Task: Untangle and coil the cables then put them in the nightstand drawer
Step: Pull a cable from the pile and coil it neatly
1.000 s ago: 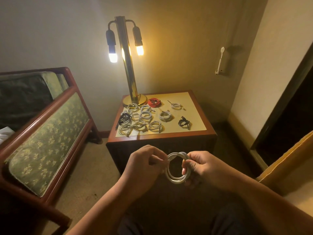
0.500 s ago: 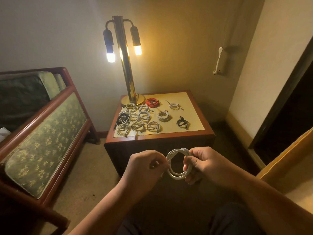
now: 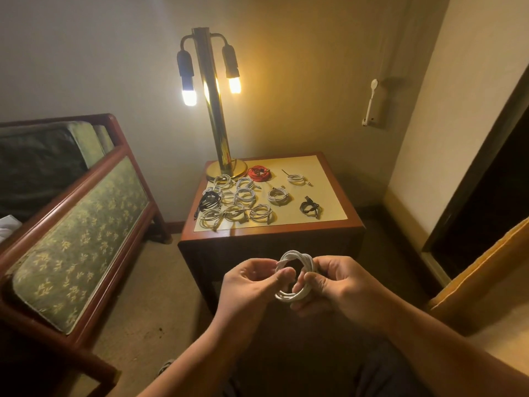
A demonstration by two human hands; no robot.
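Coiled white cables (image 3: 277,196), lying on the tabletop: nine as far as can be counted, since those at the left overlap
Coiled white cable (image 3: 292,255), held between the hands: one
Coiled black cables (image 3: 309,209): two, one at the left of the group, one at the right
Coiled red cable (image 3: 259,173): one
Brown wooden nightstand (image 3: 329,193) with a pale yellow top: one
Tall brass column lamp (image 3: 213,124): one, bearing two lit bulbs (image 3: 189,96)
Wooden-framed seat (image 3: 71,239) with green patterned upholstery: one
Bare hands: two, left hand (image 3: 249,285) and right hand (image 3: 337,282)
White wall fitting (image 3: 370,104): one
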